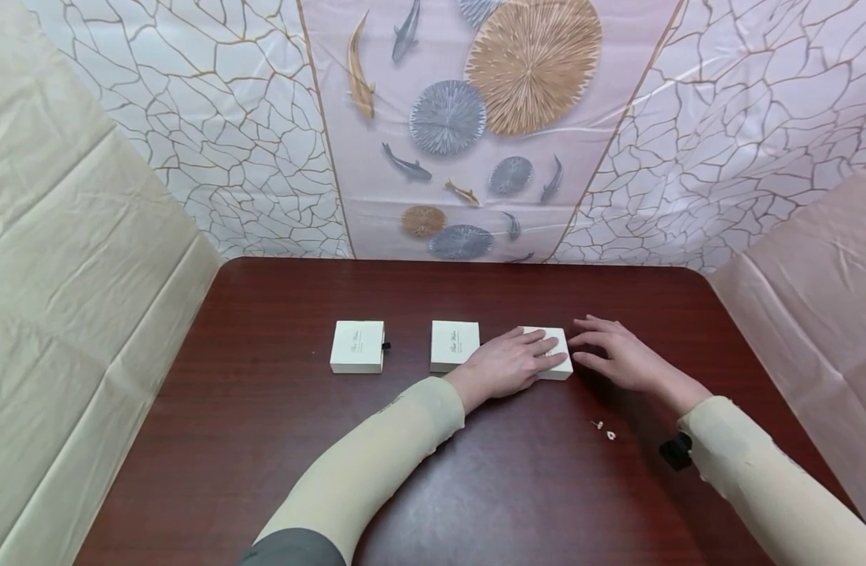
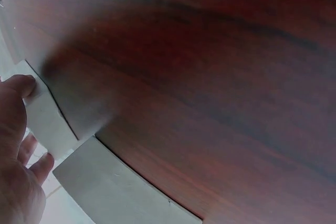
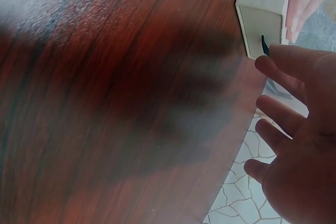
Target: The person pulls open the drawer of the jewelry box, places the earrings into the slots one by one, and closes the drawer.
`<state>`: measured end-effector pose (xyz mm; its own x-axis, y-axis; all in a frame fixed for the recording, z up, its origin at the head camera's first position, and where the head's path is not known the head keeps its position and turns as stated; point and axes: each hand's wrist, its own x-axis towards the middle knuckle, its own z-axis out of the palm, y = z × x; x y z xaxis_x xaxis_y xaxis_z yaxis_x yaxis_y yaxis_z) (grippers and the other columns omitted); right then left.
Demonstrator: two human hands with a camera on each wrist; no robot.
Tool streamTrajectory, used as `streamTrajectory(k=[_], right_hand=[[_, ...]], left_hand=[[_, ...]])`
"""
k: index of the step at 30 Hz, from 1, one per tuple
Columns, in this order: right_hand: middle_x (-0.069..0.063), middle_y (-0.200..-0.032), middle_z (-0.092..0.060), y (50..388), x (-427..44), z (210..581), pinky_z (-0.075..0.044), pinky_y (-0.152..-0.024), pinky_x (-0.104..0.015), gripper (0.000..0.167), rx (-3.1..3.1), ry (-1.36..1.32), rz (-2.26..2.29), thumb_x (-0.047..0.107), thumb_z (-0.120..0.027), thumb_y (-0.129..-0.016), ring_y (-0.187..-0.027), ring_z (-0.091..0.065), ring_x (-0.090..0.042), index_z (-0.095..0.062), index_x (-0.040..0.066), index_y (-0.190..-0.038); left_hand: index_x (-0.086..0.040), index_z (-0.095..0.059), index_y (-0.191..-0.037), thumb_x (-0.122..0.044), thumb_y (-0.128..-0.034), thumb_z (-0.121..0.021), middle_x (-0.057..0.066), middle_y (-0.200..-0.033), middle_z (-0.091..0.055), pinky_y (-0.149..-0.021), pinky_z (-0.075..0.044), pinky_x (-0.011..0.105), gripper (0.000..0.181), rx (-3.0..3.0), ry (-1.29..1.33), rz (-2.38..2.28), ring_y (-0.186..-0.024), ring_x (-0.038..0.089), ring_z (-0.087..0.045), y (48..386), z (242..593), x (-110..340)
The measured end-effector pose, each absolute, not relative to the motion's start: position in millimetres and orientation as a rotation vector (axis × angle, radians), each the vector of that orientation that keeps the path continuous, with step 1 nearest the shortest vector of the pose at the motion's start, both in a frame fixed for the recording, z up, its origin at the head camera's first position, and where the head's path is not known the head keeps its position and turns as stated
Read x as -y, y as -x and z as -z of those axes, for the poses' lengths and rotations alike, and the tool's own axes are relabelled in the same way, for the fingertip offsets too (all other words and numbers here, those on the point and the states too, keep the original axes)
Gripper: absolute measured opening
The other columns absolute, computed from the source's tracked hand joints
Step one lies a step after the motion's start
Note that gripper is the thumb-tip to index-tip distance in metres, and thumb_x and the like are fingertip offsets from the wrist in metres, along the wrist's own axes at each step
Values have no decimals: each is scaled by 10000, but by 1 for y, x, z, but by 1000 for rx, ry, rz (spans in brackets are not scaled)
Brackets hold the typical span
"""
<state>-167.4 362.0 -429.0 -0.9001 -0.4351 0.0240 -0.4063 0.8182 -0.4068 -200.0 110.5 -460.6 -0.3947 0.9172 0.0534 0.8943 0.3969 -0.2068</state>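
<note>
A small white box (image 1: 556,371) with a lid of printed lettering sits at the right of a row on the dark red table. My left hand (image 1: 506,365) grips this box from the left, fingers across its top; in the left wrist view the thumb (image 2: 22,84) touches its near side. At the box's right end, my right hand (image 1: 620,358) pinches a short black ribbon tab (image 3: 264,44) between thumb and index finger, its other fingers spread. Two tiny pale earring-like pieces (image 1: 611,435) lie on the table nearer the body.
Another white box (image 1: 454,339) stands just left of the left hand, partly behind the wrist. Farther left is a third white box (image 1: 358,346) with a black tab on its right side. Patterned cloth (image 1: 447,220) hangs behind the table (image 1: 263,440), with plain cloth at both sides.
</note>
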Motion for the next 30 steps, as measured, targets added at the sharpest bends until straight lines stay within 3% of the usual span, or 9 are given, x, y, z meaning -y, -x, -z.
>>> streamTrajectory(k=[12, 21, 30], right_hand=[[-336, -1396, -626, 177, -354, 437, -316, -1098, -814, 61, -2996, 765, 619, 45, -787, -936, -1392, -468, -600, -771, 84, -979], [-332, -1405, -619, 179, -351, 438, -372, -1119, -719, 76, -2985, 725, 610, 21, -783, -934, -1408, -464, -573, -756, 88, -914], [-319, -1408, -621, 179, -352, 444, -367, -1113, -716, 133, -2993, 674, 685, 10, -748, -956, -1407, -453, -571, -735, 114, -874]], left_hand=[[-314, -453, -1643, -324, -1124, -548, -12, -1685, -441, -1262, -355, 401, 528, 2500, 1625, -197, -1572, 207, -386, 201, 460, -109], [-318, -445, -1646, -337, -1126, -547, -12, -1687, -436, -1266, -349, 397, 530, 2501, 1625, -212, -1574, 211, -381, 200, 460, -110], [-318, -437, -1651, -349, -1136, -523, -9, -1694, -426, -1268, -347, 405, 523, 2508, 1632, -192, -1580, 207, -370, 202, 461, -108]])
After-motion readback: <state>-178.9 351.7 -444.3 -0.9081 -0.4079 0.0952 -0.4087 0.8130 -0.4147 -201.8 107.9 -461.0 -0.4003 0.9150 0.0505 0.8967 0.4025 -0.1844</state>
